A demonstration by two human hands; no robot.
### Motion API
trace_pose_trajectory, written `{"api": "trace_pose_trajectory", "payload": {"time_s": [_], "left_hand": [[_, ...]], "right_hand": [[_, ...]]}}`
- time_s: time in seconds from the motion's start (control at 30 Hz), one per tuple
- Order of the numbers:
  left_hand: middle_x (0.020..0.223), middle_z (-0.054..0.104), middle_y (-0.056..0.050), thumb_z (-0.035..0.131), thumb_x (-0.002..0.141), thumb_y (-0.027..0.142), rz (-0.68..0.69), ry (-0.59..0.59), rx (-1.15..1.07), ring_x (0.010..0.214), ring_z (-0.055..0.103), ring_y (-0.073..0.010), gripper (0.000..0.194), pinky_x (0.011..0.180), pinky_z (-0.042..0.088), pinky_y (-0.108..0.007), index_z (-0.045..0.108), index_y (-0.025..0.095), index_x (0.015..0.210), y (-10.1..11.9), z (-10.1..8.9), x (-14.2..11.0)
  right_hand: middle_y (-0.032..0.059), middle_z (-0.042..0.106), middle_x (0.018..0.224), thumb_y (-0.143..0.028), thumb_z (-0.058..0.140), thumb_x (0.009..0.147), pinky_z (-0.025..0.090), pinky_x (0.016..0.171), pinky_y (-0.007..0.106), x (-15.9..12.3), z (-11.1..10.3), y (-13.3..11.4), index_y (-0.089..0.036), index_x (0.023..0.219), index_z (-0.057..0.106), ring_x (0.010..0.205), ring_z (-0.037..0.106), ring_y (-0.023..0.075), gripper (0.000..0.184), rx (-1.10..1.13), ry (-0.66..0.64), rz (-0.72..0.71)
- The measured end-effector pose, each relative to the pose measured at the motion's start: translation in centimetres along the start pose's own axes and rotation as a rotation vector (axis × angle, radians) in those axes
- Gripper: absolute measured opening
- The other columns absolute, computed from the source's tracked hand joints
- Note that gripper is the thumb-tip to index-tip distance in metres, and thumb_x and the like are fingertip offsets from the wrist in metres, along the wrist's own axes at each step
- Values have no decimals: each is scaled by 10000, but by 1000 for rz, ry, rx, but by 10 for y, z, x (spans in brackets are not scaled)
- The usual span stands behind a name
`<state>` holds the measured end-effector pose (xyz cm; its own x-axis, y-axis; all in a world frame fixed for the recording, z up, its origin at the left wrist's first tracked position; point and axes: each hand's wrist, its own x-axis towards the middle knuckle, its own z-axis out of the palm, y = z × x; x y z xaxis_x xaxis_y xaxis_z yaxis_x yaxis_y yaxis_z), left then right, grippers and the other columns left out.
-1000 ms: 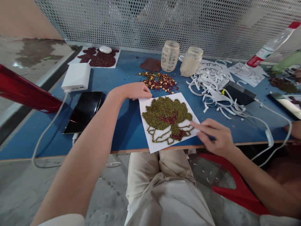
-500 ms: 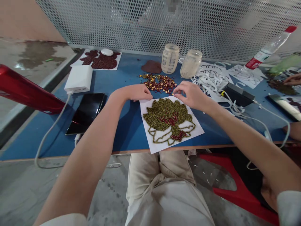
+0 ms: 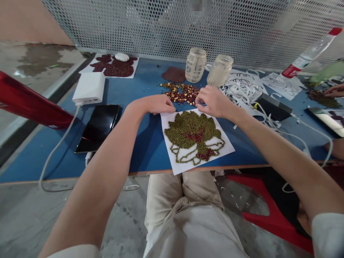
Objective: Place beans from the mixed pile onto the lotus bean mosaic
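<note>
A white paper sheet [image 3: 224, 148] lies at the front edge of the blue table [image 3: 139, 143]. It bears a lotus picture made of green and red beans [image 3: 192, 134]. My left hand [image 3: 155, 104] rests with curled fingers on the sheet's far left corner. My right hand [image 3: 213, 101] is closed in a pinch at the sheet's far edge, right beside a loose pile of mixed beans [image 3: 179, 94]. What the fingertips hold is hidden.
Two plastic jars [image 3: 195, 65] [image 3: 219, 70] stand behind the pile, with white paper strips [image 3: 243, 89] and a black box [image 3: 272, 106] to the right. A white power bank [image 3: 89, 87] and a phone [image 3: 98, 127] lie left. Another person's hands [image 3: 333, 90] show at far right.
My right hand left the sheet's near right edge and moved up to the bean pile, closing into a pinch there. My left hand stayed on the corner.
</note>
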<state>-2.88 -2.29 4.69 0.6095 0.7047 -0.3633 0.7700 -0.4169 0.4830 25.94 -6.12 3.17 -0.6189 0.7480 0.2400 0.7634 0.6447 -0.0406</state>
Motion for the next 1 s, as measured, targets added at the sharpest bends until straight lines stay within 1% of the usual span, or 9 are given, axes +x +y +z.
{"api": "trace_pose_trajectory", "payload": {"time_s": [0.1, 0.17, 0.3, 0.4, 0.57, 0.67, 0.77, 0.9, 1.0], "left_hand": [[626, 463, -17, 638, 790, 345, 4, -1, -24, 535, 409, -146, 188, 589, 236, -347, 560, 224, 670, -3, 0, 1], [629, 463, -17, 641, 779, 340, 2, 0, -15, 533, 408, -145, 175, 583, 239, -346, 567, 223, 673, -3, 0, 1], [642, 482, -23, 638, 768, 326, -16, 6, -3, 535, 412, -148, 143, 572, 252, -351, 596, 218, 686, -2, -1, 0], [644, 484, -23, 631, 771, 319, -20, 4, 1, 537, 409, -146, 129, 574, 259, -350, 610, 214, 700, 0, -1, -1], [641, 466, -18, 631, 769, 331, -14, 5, 13, 539, 403, -146, 139, 574, 257, -346, 595, 217, 696, 0, -1, -1], [641, 459, -16, 632, 764, 324, -12, 5, 11, 538, 398, -142, 143, 573, 257, -343, 582, 218, 684, 0, -1, -2], [630, 437, -11, 628, 763, 318, -9, 3, 7, 533, 391, -139, 154, 568, 256, -341, 559, 221, 666, 1, -1, -2], [620, 406, -3, 639, 756, 332, -4, 4, -9, 531, 369, -137, 182, 566, 248, -339, 529, 226, 657, 1, -2, -3], [613, 413, -7, 639, 757, 331, -3, -1, -5, 532, 376, -141, 180, 567, 251, -345, 530, 227, 659, 1, -2, -3]], "right_hand": [[111, 701, 980, -246, 642, 987, 506, 962, 502, -34, -18, -23, -258, 901, 672, 979, 634, 307, 92, 180, 167, 90], [76, 684, 960, -225, 634, 1000, 519, 884, 453, -69, -26, -45, -274, 890, 640, 899, 629, 260, 120, 293, 216, 150], [21, 670, 913, -174, 662, 991, 529, 762, 380, -135, -27, -87, -270, 918, 637, 784, 621, 204, 123, 420, 210, 212], [32, 713, 962, -149, 661, 1013, 571, 785, 363, -160, -20, -103, -273, 976, 662, 814, 678, 205, 129, 393, 179, 222], [60, 748, 1013, -151, 647, 1048, 625, 877, 395, -166, -10, -105, -264, 1022, 681, 910, 744, 235, 120, 315, 153, 120], [75, 762, 1048, -207, 638, 1091, 641, 918, 416, -166, -9, -104, -257, 1051, 708, 956, 761, 245, 94, 328, 144, 127], [73, 763, 1055, -284, 641, 1109, 650, 914, 421, -164, -12, -104, -282, 1038, 737, 945, 765, 246, 119, 400, 112, 198], [63, 752, 1010, -372, 697, 1074, 640, 792, 435, -162, -18, -102, -322, 986, 754, 807, 717, 242, 115, 531, 43, 338], [58, 751, 959, -400, 724, 1050, 611, 734, 446, -160, -20, -101, -329, 969, 759, 762, 688, 250, 114, 597, 35, 387]]}}
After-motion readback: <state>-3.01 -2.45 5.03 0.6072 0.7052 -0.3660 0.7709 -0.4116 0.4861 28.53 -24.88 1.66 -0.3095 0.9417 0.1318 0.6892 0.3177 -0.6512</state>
